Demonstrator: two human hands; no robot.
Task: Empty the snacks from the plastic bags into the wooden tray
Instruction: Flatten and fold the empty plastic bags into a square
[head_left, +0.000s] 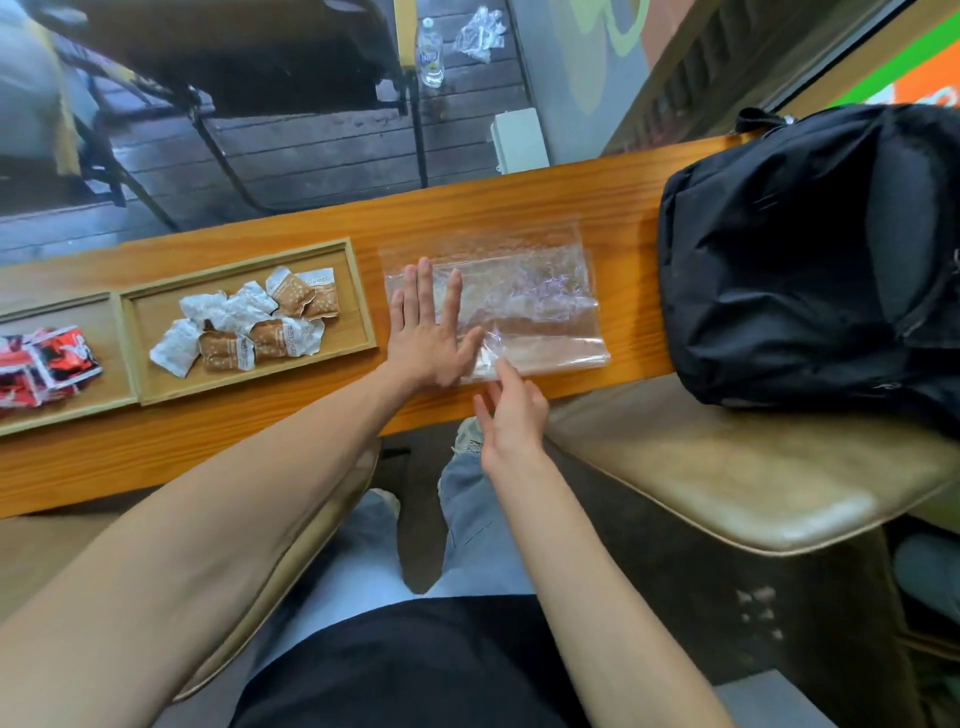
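Clear plastic bags (540, 306) lie flat and stacked on the wooden counter, nothing visible inside them. My left hand (431, 332) presses flat on their left end, fingers straight and spread. My right hand (511, 410) sits at the near edge of the bags, its fingertips touching the bottom left corner. To the left, a wooden tray (363, 312) holds several brown and white wrapped snacks (249, 327). A second wooden tray (117, 374) at the far left holds red and black snack packets (47, 364).
A black backpack (810, 254) rests on the counter's right end, close to the bags. A tan cushioned stool (737, 483) stands below it on the right. The wooden counter (493, 208) is narrow. My legs are under its near edge.
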